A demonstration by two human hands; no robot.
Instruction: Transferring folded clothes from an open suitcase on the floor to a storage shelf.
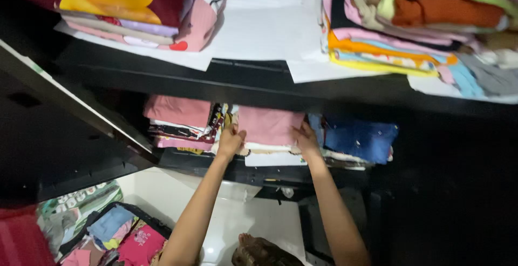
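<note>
Both hands reach into the lower shelf [226, 171] of a dark wardrobe. Left hand [231, 141] w/ fingers curled, gripping the left edge of a folded pink cloth [270, 125]; right hand [306, 139] pressed flat-ish on its right edge, fingers partly closed on the fabric. Pink cloth sits atop a middle pile, betw. a pink stack [178, 120] at left and a blue cloth [359, 136] at right. Upper shelf [253, 28] carries more folded stacks. An open bag [116, 233] of clothes lies on the floor below left.
</note>
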